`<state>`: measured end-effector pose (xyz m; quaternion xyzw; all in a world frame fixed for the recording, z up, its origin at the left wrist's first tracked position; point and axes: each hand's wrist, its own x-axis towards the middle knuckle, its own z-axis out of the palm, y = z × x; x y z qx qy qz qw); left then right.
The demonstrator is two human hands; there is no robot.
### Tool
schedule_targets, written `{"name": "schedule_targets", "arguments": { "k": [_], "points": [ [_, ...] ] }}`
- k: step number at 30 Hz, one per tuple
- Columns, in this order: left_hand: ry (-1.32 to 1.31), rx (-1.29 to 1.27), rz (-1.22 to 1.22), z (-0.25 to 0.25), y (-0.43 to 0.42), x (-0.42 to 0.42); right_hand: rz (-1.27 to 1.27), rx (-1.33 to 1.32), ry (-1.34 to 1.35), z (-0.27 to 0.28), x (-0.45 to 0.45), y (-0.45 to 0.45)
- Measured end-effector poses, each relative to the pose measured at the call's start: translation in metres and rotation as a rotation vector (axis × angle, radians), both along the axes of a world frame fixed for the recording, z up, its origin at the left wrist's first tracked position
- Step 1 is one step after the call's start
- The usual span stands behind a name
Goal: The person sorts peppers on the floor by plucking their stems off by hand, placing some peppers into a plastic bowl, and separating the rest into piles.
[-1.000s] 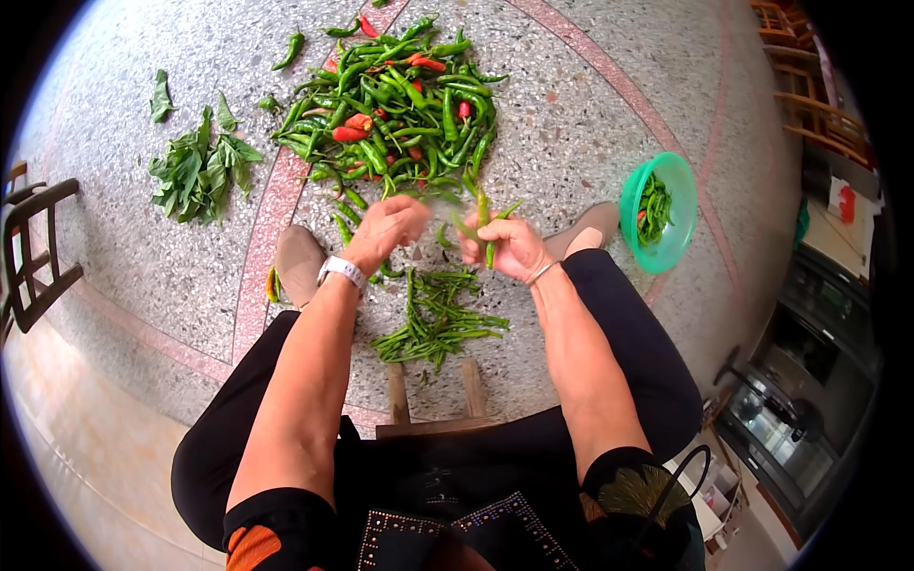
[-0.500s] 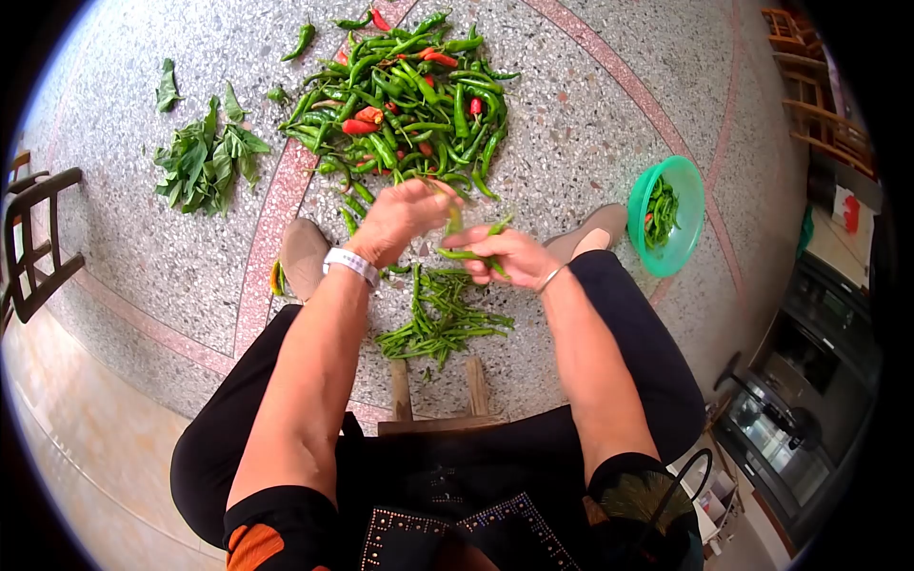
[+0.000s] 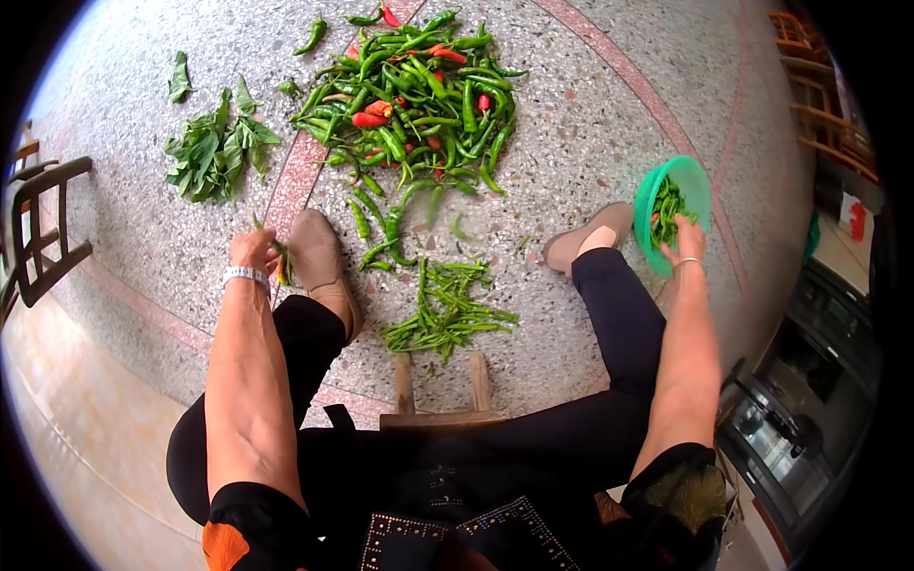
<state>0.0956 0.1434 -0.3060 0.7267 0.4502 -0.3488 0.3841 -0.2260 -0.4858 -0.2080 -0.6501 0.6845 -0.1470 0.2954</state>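
My left hand (image 3: 253, 249) is low beside the left shoe, its fingers closed on a green chili pepper whose tip (image 3: 257, 222) pokes out above them. Just below it a yellowish chili pepper (image 3: 284, 270) lies against the shoe. At the right, my right hand (image 3: 684, 242) reaches into the green plastic bowl (image 3: 700, 181), fingers apart at the green chili peppers (image 3: 668, 205) inside. A large pile of green and red chili peppers (image 3: 409, 105) spreads over the floor ahead. Nearer me lies a heap of thin green stalks (image 3: 447, 309).
Green leaves (image 3: 214, 157) lie on the speckled floor at left, near a dark chair (image 3: 48, 228). My left shoe (image 3: 319, 252) and right shoe (image 3: 586, 238) flank the stalks. Wooden stool legs (image 3: 479, 381) show between my knees. A dark cabinet (image 3: 809, 381) stands at right.
My hands were together over the stalks, with chili peppers in them. The left hand has moved left to beside the shoe; the right hand has moved right into the bowl.
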Motion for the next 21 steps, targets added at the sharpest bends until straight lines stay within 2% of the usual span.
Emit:
{"name": "schedule_targets", "arguments": {
  "k": [2, 3, 4, 5, 7, 8, 9, 11, 12, 13, 16, 19, 21],
  "points": [
    [0.004, 0.217, -0.258, -0.046, 0.038, -0.003, 0.278, -0.328, 0.697, -0.021, -0.032, -0.035],
    [-0.012, 0.348, -0.43, -0.062, 0.047, 0.0, 0.335, -0.402, 0.705, -0.02, -0.032, -0.03],
    [-0.028, 0.478, -0.601, -0.071, 0.049, 0.001, 0.416, -0.323, 0.569, -0.031, -0.027, -0.025],
    [-0.157, 0.63, -0.561, -0.084, 0.045, -0.002, 0.493, -0.244, 0.433, -0.043, -0.021, -0.019],
    [-0.629, 0.606, -0.733, -0.031, -0.009, -0.013, 0.761, -0.101, 0.33, -0.036, 0.038, 0.049],
    [-0.73, 0.429, -0.809, -0.026, -0.023, -0.01, 0.896, -0.086, 0.223, -0.049, 0.056, 0.079],
    [-0.746, 0.274, -0.813, -0.026, -0.043, -0.01, 0.93, 0.064, 0.099, -0.038, 0.087, 0.126],
    [-0.731, 0.041, -0.827, -0.019, -0.084, -0.022, 1.127, 0.173, -0.034, -0.082, 0.107, 0.173],
    [-0.696, -0.02, -0.858, -0.019, -0.096, -0.031, 1.216, 0.169, -0.033, -0.079, 0.125, 0.203],
    [-0.585, -0.037, -0.891, -0.004, -0.113, -0.038, 1.304, 0.167, -0.032, -0.076, 0.139, 0.229],
    [-0.434, 0.056, -0.964, 0.001, -0.138, -0.067, 1.183, 0.052, 0.073, -0.092, 0.16, 0.275],
    [-0.491, 0.105, -1.124, 0.004, -0.141, -0.09, 1.124, 0.106, 0.351, -0.107, 0.159, 0.293],
    [-0.536, 0.139, -1.269, 0.0, -0.139, -0.097, 1.146, 0.149, 0.309, -0.111, 0.146, 0.303]
  ]
}}
